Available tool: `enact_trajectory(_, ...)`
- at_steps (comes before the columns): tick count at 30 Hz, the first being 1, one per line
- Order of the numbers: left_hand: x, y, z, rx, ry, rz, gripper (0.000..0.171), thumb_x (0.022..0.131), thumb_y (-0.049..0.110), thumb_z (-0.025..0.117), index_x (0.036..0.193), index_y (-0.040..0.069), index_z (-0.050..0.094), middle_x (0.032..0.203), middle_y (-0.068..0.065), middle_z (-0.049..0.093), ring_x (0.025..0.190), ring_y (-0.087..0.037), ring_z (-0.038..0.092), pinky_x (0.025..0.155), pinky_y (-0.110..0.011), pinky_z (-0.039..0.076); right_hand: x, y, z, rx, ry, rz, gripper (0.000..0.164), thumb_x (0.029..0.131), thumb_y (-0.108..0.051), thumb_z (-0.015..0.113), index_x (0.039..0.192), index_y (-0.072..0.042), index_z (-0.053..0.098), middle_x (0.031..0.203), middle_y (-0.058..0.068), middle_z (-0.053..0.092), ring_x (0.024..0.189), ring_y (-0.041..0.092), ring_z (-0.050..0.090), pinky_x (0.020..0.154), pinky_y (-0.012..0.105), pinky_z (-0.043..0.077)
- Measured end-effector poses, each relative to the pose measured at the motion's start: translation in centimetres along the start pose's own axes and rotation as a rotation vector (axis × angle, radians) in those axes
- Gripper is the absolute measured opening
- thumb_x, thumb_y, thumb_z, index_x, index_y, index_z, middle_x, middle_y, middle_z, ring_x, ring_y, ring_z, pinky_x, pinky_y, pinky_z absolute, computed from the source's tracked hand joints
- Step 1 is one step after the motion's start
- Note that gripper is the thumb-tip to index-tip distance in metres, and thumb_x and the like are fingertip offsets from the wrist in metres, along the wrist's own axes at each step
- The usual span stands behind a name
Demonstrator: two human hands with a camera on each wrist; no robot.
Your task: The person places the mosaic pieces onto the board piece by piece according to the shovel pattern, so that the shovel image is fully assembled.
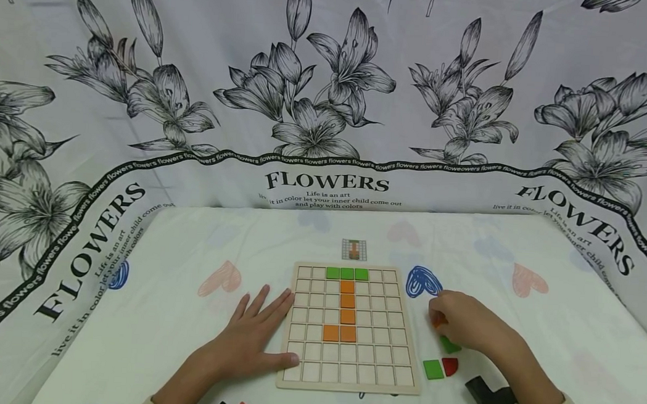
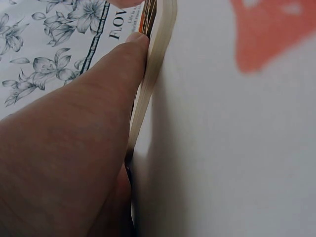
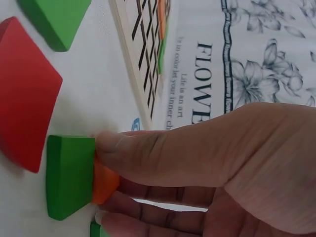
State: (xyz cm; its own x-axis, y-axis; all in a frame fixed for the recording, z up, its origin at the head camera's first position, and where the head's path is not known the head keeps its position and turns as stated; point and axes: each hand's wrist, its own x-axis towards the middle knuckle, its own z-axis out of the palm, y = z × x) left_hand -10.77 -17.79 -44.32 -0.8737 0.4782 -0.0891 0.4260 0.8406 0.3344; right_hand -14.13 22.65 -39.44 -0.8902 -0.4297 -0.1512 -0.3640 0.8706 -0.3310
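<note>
A wooden grid board (image 1: 345, 387) lies on the table, with green squares (image 1: 347, 274) along its top row and a column of orange squares (image 1: 347, 316) below, its lowest row two wide. My left hand (image 1: 245, 342) rests spread at the board's left edge, thumb on the rim. To the right of the board, my right hand (image 1: 469, 322) pinches an orange tile (image 3: 104, 182) between thumb and fingers, low over the cloth. Against that tile stands a green tile (image 3: 71, 175). Close by are a red rounded piece (image 1: 450, 366) and a green square (image 1: 432, 369).
Behind the board lies a small pattern card (image 1: 354, 249) showing a grid design. A white cloth with printed hearts (image 1: 530, 281) covers the table. A flower-printed curtain (image 1: 329, 103) hangs at the back. Another green piece (image 3: 96, 229) shows partly under the right fingers.
</note>
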Motion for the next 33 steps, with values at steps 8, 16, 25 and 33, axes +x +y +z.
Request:
enact_trajectory(8,0.0,0.0,0.0,0.004,-0.010,-0.007,0.105,0.083,0.084,0.047,0.162,0.020,0.019,0.167,0.005,0.015,0.153,-0.032,0.000,0.117,-0.061,0.000,0.1,0.5,-0.4,0.120,-0.018,0.000,0.023,0.080,0.006,0.077,0.079,-0.014,0.066,0.075,-0.005,0.056,0.071,0.016,0.051,0.058,0.028,0.047)
enact_trajectory(16,-0.1,0.1,-0.1,-0.010,0.010,0.008,0.104,0.084,0.081,0.050,0.162,0.018,0.022,0.166,0.002,0.019,0.152,-0.035,0.003,0.115,-0.064,0.001,0.0,1.2,-0.9,0.194,-0.012,0.020,0.026,0.081,0.010,0.073,0.078,-0.016,0.070,0.078,-0.004,0.061,0.073,0.017,0.054,0.057,0.029,0.052)
enact_trajectory(25,-0.1,0.1,-0.2,0.002,0.009,0.015,0.104,0.085,0.082,0.047,0.162,0.017,0.021,0.167,0.002,0.017,0.152,-0.035,0.002,0.115,-0.064,0.001,0.1,2.3,-1.1,0.326,-0.042,0.026,0.023,0.084,0.007,0.073,0.081,-0.016,0.075,0.079,-0.001,0.063,0.060,0.017,0.053,0.042,0.029,0.046)
enact_trajectory(33,-0.1,0.1,-0.1,-0.001,0.007,0.006,0.104,0.084,0.083,0.047,0.162,0.018,0.020,0.167,0.003,0.016,0.152,-0.035,0.001,0.115,-0.064,0.000,0.6,3.2,-0.8,0.451,-0.076,-0.008,0.015,0.086,0.003,0.072,0.086,-0.011,0.079,0.077,-0.001,0.067,0.070,0.019,0.060,0.059,0.030,0.053)
